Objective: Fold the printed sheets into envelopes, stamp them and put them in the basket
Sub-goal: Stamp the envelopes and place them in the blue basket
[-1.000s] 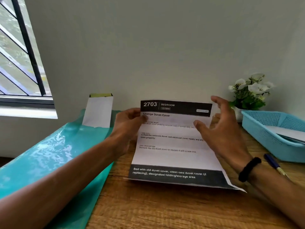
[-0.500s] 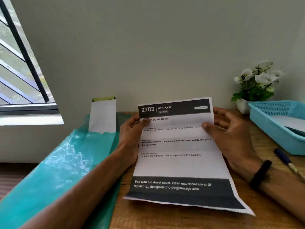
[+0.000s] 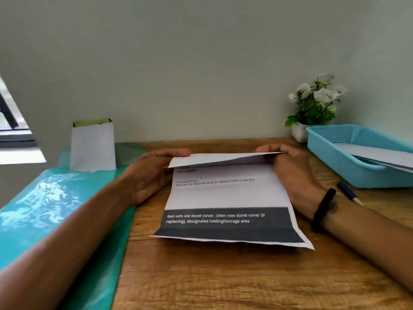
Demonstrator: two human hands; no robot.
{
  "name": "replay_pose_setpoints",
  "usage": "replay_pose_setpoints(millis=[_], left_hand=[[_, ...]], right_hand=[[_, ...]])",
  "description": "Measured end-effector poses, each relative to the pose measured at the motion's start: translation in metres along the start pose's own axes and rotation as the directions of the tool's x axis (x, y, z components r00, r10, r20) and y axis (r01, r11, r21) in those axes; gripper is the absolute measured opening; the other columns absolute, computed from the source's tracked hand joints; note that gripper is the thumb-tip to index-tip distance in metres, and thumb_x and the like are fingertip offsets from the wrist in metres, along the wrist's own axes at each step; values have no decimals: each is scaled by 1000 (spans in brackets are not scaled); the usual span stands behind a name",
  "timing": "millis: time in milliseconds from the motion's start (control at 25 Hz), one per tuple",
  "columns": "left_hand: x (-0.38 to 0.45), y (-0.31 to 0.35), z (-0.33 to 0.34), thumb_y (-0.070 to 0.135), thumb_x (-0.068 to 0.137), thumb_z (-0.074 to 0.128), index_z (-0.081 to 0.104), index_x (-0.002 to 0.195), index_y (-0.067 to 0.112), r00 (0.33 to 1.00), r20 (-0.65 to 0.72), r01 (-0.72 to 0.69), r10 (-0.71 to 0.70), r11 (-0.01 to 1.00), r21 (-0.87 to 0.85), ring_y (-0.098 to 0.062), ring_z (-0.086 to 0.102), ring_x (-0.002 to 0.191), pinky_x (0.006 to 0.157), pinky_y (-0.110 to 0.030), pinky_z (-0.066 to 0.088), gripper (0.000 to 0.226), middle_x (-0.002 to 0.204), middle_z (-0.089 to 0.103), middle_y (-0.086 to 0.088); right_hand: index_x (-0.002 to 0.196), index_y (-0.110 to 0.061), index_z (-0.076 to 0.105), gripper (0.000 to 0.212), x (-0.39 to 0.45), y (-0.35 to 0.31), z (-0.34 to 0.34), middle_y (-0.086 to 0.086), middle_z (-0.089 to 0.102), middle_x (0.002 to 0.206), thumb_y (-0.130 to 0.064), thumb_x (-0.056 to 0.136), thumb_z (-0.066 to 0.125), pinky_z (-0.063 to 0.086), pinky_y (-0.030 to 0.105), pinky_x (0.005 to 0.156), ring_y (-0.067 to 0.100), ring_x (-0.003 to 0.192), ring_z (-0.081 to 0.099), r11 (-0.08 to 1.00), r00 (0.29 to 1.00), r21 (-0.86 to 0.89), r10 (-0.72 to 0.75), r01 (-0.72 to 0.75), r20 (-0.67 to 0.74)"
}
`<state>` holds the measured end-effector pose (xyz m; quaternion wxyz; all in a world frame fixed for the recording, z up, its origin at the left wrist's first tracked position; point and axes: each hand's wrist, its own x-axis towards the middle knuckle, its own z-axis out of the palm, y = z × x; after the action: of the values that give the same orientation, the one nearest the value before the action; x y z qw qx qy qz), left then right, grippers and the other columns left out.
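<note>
Printed sheet [image 3: 225, 198] lies in the centre of the frame on the wooden table [image 3: 223, 276], its dark bottom band nearest me and its top part bent over toward me so the blank back shows along the fold. At the far left edge a slice of window [image 3: 13, 130] shows. Below it, a glossy teal plastic sheet [image 3: 55, 209] covers the left side of the table and runs to the lower left corner. At its far end, against the wall, stands a white envelope pack [image 3: 92, 148] with a yellow-green strip on top. My left hand [image 3: 149, 175] sits left of centre, thumb and fingers pinching the left end of the turned-over flap. My right hand [image 3: 290, 173] is right of centre, its fingers curled round the right end of the same flap, gripping it; a black band [image 3: 323, 209] circles that wrist. Just right of the wrist a blue pen [image 3: 348, 193] lies on the wood, its tip pointing toward me. In the upper right, a small white pot of white flowers [image 3: 315, 101] stands by the wall. Beside it, at the right edge, the light blue basket [image 3: 330, 157] holds white paper [image 3: 380, 155], though how many pieces I cannot tell.
</note>
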<state>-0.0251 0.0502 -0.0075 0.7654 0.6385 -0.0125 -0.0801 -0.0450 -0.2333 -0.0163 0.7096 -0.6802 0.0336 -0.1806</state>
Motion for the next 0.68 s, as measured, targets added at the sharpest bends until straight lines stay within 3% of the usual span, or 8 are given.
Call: replay_pose_setpoints(millis=[80,160,240,280,360,440,560,680], left_hand=[[0,0,-1,7,98,66,76,118,6,1000,-9,-8,8,1000,-20,-28,74,106,92,-41,63,22,125,73,-20],[-1,2,-1,6,98,66,74,122,3,998,-55,-17,15,999,-44,-31,74,105,90,-43,63,26,125,73,-22],[-4,2,2,10,95,70,75,122,3,997,-79,-8,4,999,-48,-33,72,110,95,-46,61,28,124,73,-21],[-5,2,4,12,92,74,76,120,4,996,-89,-2,-2,999,-53,-33,72,112,98,-47,60,29,124,74,-20],[-8,3,4,13,91,73,77,117,4,993,-117,-12,0,995,-100,-30,72,109,94,-45,62,28,126,73,-20],[-10,3,4,10,95,57,75,120,3,990,-133,-59,38,985,-161,-29,68,108,96,-43,59,31,130,71,-20],[-10,2,2,24,100,59,67,133,11,993,-79,-102,89,980,-173,-29,68,113,105,-46,51,37,130,72,-16],[-9,-1,5,19,96,69,67,130,13,995,-18,-98,98,995,-17,-31,74,108,92,-40,63,35,122,76,-14]], right_hand=[[98,-11,80,28,4,0,-3,22,76,115,-8,89,53,56,52,98,41,106,72,976,989,172,121,-135,90],[117,-4,75,43,6,0,-5,24,71,126,-31,91,54,48,59,109,46,121,64,949,972,250,151,-194,182],[125,-8,71,56,6,-4,-5,20,71,128,-53,94,56,47,58,111,42,123,63,959,961,218,124,-180,248],[124,-14,71,54,4,-8,-4,15,74,125,-56,90,66,51,55,107,38,119,68,974,943,152,113,-167,314],[120,-21,69,46,3,-10,-3,7,79,114,-34,79,85,59,46,95,27,105,76,993,895,-11,110,-117,432],[115,-24,67,45,4,-8,-5,3,81,107,-11,75,86,63,39,83,22,96,79,996,884,-28,90,-86,459],[113,-28,66,47,5,-7,-3,-2,81,103,-3,77,85,64,35,78,18,94,79,996,919,53,51,-78,391],[123,-20,65,51,8,-1,-2,2,80,112,-3,79,84,63,40,86,23,101,77,988,949,121,57,-99,311]])
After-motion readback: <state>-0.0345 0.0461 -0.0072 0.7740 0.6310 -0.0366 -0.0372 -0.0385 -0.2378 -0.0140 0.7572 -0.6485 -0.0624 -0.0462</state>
